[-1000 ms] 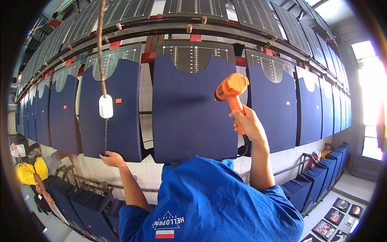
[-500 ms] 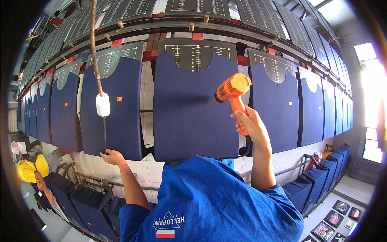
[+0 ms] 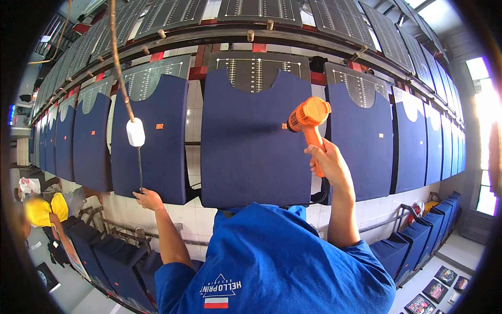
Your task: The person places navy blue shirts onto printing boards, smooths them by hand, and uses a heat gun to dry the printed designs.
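My right hand (image 3: 333, 166) is wrapped round the handle of an orange heat gun (image 3: 312, 113). Its black nozzle points left over a navy shirt panel (image 3: 251, 152) directly before me. Part of a small orange print (image 3: 284, 126) shows beside the nozzle; the heat gun covers the rest. At the lower edge of the panel to the left, my left hand (image 3: 150, 200) has its fingers closed on a thin black power cord (image 3: 139, 165). That cord runs up to a white socket block (image 3: 135, 132), which hangs from a brown overhead cable (image 3: 121, 78).
Navy panels lie on dark boards in a row, including one at left (image 3: 151, 152) and one at right (image 3: 361, 152). More marked boards (image 3: 175, 15) stand behind a rail. Behind me are further navy panels (image 3: 99, 243) and a person in yellow (image 3: 47, 212).
The heat gun has shifted slightly right, and part of the orange print now shows by its nozzle. My left hand has risen a little along with the cord. The whole view has turned slightly.
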A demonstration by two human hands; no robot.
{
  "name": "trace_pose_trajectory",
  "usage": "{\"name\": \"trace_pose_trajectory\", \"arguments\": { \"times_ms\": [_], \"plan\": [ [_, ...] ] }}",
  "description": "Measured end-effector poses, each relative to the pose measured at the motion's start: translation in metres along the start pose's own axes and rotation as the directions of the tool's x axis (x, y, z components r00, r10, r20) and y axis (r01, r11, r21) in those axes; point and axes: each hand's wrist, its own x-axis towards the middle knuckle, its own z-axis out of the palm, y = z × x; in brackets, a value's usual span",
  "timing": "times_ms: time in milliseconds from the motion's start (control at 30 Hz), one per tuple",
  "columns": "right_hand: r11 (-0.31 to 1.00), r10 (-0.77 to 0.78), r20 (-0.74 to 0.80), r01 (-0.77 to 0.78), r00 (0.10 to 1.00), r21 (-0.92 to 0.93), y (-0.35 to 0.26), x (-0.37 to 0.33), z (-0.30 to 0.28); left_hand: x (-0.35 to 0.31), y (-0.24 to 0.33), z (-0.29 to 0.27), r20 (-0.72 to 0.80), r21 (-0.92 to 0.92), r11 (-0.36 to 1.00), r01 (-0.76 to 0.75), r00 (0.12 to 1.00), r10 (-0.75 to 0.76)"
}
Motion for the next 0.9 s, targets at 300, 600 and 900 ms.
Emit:
{"name": "trace_pose_trajectory", "arguments": {
  "times_ms": [300,600,900],
  "plan": [
    [0.986,-0.055,0.02,0.051,0.998,0.157,0.017,0.003,-0.001,0.054,-0.056,-0.014,0.009,-0.158,0.968,-0.196,0.98,0.2],
    [0.98,-0.077,0.162,0.045,0.984,0.192,-0.014,-0.017,0.127,0.182,-0.052,-0.066,-0.112,-0.117,0.948,-0.297,0.952,0.285],
    [0.937,-0.105,0.526,-0.093,0.844,0.336,-0.091,-0.034,0.373,0.458,-0.087,-0.107,-0.244,-0.044,0.923,-0.382,0.9,0.361]
  ]
}}
